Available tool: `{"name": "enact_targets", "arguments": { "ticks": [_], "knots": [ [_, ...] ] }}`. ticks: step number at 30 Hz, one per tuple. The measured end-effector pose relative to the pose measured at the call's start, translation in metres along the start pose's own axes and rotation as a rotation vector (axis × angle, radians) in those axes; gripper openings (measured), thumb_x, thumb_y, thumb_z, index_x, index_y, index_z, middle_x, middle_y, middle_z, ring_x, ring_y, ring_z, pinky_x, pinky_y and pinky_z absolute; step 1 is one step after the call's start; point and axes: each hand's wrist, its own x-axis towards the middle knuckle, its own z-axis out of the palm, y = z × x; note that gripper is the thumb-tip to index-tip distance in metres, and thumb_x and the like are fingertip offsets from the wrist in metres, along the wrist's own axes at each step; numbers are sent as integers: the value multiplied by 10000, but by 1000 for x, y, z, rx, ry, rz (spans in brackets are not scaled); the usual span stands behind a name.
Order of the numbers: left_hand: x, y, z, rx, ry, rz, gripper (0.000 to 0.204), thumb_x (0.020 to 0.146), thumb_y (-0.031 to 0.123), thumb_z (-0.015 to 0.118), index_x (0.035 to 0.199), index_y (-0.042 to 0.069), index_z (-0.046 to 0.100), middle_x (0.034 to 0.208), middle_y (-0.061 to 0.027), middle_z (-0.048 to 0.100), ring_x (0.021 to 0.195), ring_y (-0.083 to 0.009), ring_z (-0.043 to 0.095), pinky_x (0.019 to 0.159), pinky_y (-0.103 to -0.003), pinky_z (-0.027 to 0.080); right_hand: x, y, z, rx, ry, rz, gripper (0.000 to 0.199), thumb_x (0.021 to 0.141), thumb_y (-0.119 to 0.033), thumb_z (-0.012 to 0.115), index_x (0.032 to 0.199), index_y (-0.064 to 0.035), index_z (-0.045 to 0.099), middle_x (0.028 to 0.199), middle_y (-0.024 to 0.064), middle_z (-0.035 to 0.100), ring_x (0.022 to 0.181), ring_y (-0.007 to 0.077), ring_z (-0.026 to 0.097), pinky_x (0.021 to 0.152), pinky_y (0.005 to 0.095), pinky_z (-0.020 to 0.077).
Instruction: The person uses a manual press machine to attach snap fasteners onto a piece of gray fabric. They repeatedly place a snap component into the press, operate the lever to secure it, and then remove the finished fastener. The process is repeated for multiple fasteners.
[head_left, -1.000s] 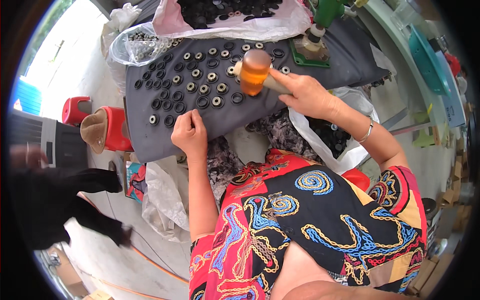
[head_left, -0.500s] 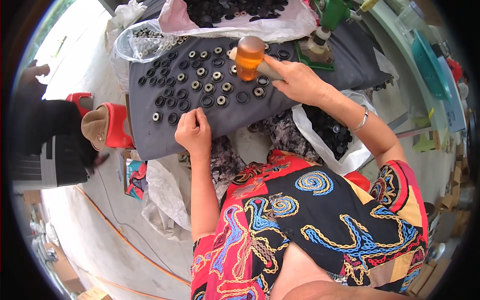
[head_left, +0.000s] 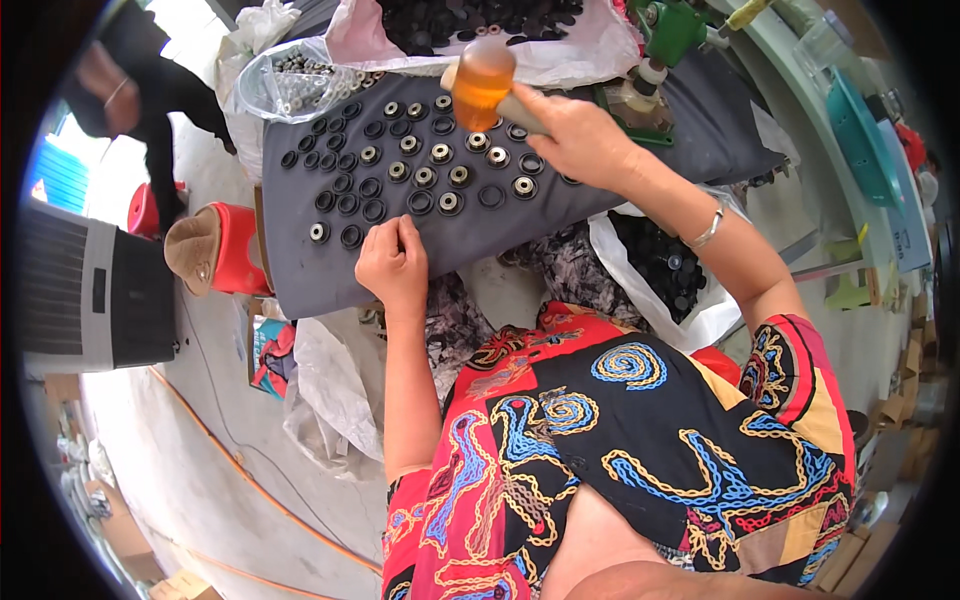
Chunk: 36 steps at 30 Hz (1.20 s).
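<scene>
My right hand (head_left: 583, 140) is wrapped round the handle of a mallet with a translucent amber head (head_left: 482, 88). The head is raised over the far part of a dark grey cloth-covered work surface (head_left: 305, 275). Several black rubber rings (head_left: 420, 203) lie spread on the cloth. Some of them carry metal ring-shaped inserts with light centres (head_left: 449, 202); others are bare. My left hand (head_left: 392, 262) rests closed at the near edge of the cloth, just below the rings. Its curled fingers hide whatever they may hold.
Beyond the rings lie a clear bag of small metal parts (head_left: 290, 88) and a white sack of black discs (head_left: 360, 45). A green press (head_left: 672, 35) stands far right. Near my lap is an open bag of black pieces (head_left: 665, 262). Leftward are a red stool (head_left: 235, 250) and a co-worker (head_left: 150, 85).
My right hand has moved the mallet slightly left and farther away. My left hand stays in place on the cloth. At far left, the co-worker has moved away from the grey-and-black appliance.
</scene>
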Motion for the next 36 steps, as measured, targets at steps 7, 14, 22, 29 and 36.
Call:
{"name": "enact_targets", "arguments": {
  "ticks": [7,14,22,29,36],
  "knots": [
    [3,6,-3,-18,-10,-19,92,814,69,710,746,69,649,626,-54,576,539,-246,559,502,-364,433,7,2,3,10,-179,95,657,832,-121,633,1426,-46,362,949,268,657,908,447,638,798,510,510],
    [1,5,-1,-25,-3,-24,73,831,61,707,774,49,662,645,-59,593,531,-215,557,512,-332,437,9,0,11,-11,-233,89,565,845,-136,590,1361,-9,400,917,267,665,912,437,650,803,521,515],
    [2,6,-5,-34,-24,-56,107,814,69,713,732,73,645,615,-45,562,534,-248,551,497,-364,429,32,-37,14,-21,-266,45,663,848,-129,617,1447,-22,354,979,274,648,897,432,647,787,497,522],
    [3,7,-4,-24,-22,-41,102,825,71,710,743,66,650,641,-54,594,534,-235,560,502,-352,435,33,-31,21,17,-208,6,556,843,-123,603,1357,-26,412,925,255,669,901,433,655,797,516,518],
    [3,7,-8,-24,-3,-47,100,823,76,711,745,65,651,638,-58,589,544,-238,568,512,-349,441,22,-26,16,63,-173,-22,639,839,-137,625,1425,-45,386,981,253,659,892,427,654,780,501,525]
  ]
}}
